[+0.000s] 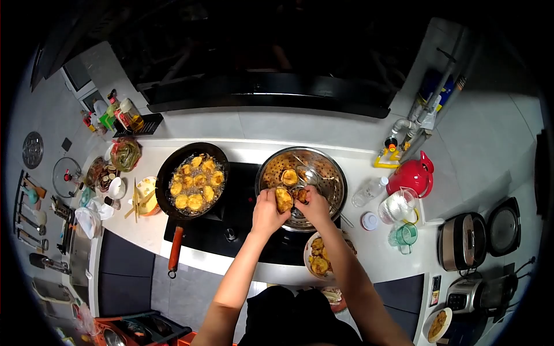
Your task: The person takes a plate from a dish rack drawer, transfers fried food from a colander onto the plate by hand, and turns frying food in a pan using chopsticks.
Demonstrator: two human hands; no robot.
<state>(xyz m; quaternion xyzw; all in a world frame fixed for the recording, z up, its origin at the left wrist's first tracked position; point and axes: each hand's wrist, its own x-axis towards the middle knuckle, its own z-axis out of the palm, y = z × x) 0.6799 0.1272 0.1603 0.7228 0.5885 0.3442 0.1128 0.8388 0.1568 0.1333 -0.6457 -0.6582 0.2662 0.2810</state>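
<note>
Over a steel bowl with a perforated insert (332, 161), my left hand (269, 212) is closed around a yellow-brown fried piece (284, 199). Close to its right, my right hand (314, 207) pinches a smaller browned piece (300, 196). Another fried piece (289, 177) lies inside the bowl just beyond my hands. Below the bowl, partly behind my right forearm, is a plate of fried pieces (318, 264). Several yellow pieces (195, 201) sit in bubbling oil in the black wok (163, 179) on the left.
Left of the wok stands a bowl of pale batter (149, 190) with chopsticks across it. The wok's wooden handle (176, 248) points toward me. At right are a red kettle (408, 176), a plastic bottle (369, 192), a green glass mug (405, 233) and a rice cooker (463, 242).
</note>
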